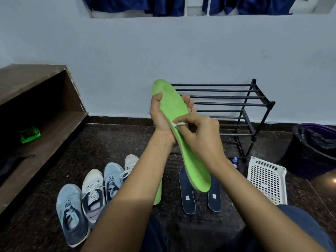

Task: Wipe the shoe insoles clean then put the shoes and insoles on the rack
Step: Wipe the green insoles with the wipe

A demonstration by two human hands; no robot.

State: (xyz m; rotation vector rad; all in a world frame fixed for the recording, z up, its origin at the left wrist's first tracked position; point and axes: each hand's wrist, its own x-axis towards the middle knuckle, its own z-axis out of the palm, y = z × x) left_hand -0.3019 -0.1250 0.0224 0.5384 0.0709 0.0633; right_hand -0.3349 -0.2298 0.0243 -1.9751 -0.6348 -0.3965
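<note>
My left hand (160, 119) grips a green insole (174, 106) from behind, holding it up at mid-frame with the toe end high. My right hand (203, 135) pinches a small white wipe (177, 124) against the insole's middle. A second green insole (157, 195) lies on the floor, mostly hidden by my left forearm. Two dark blue insoles (187, 197) lie side by side on the floor below the held one. Several sneakers, blue-grey (71, 213) and white (92, 193), stand in a row at lower left. The black rack (234, 104) stands against the wall behind my hands.
A white plastic basket (267, 179) lies on the floor at right, with a black-lined bin (314, 148) behind it. A brown wooden shelf unit (41, 110) at left holds a green packet (30, 134). A small bottle (235, 161) stands by the rack's foot.
</note>
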